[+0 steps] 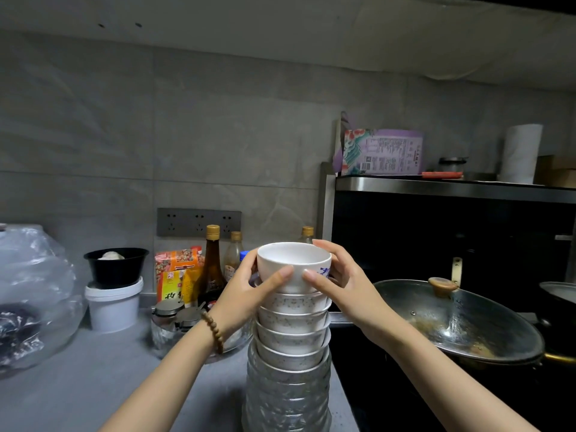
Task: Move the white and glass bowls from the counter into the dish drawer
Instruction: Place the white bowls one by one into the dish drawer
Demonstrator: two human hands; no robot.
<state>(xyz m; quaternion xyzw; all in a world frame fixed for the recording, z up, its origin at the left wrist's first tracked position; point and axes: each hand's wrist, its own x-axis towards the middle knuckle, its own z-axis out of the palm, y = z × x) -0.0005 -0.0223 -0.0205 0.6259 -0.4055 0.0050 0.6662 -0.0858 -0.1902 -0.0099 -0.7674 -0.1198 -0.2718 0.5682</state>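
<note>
A tall stack of bowls stands on the grey counter [93, 385] near its right edge. Several glass bowls [288, 400] form the bottom, several white speckled bowls [293, 325] sit above them. On top is a plain white bowl [293, 260] with a blue mark on its right side. My left hand [249, 288] grips this top bowl from the left, thumb across its front. My right hand [339, 275] grips it from the right, fingers curled over the far rim. The dish drawer is not in view.
Left of the stack stand glass condiment jars [174, 319], sauce bottles [212, 269], snack packets [177, 275], a white tub [113, 304] with a black bowl [117, 266] on it, and a plastic bag [34, 294]. A lidded wok [461, 319] sits on the stove to the right.
</note>
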